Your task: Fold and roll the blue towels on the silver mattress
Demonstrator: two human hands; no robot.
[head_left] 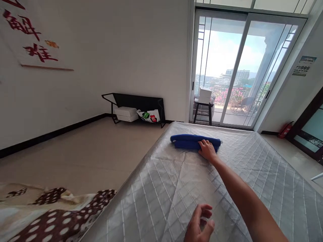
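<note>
Resting right hand [208, 151] on blue bundle [188, 143] at far end of silvery mattress [151, 195], not showing whether gripping. Holding left hand [198, 226] empty, fingers parted. Possibly risking slippage, from one-handed contact.

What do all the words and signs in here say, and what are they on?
"难": red, on the wall scroll; the character above it is unclear to me.
Sign on the right wall: too small to read.
Label on the dark-framed door: too blurred.
Printed bag: any lettering is unreadable.
</note>
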